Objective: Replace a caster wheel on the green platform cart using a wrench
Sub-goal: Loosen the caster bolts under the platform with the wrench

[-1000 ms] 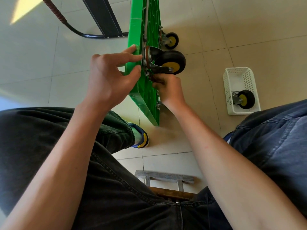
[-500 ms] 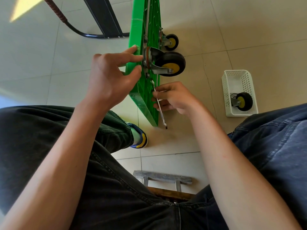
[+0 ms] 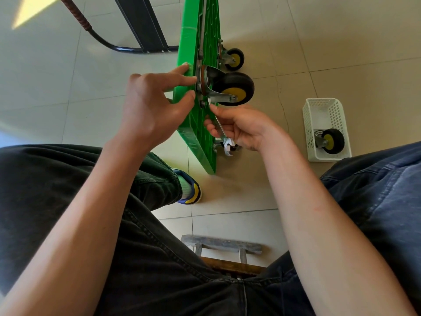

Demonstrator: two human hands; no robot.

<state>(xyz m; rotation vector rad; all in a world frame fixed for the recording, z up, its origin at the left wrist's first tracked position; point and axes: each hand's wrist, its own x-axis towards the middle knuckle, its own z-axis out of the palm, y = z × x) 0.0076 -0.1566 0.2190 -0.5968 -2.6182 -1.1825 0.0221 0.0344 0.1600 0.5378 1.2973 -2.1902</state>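
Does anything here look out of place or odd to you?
Yes: the green cart stands tipped on its edge, wheels pointing sideways. A loose caster lies in the white basket. Nothing looks spilled or broken.

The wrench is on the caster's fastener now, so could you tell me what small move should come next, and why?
Probably swing the wrench handle to turn the fastener. Its upper end sits at the caster plate, the right hand grips it, and the left hand braces the cart.
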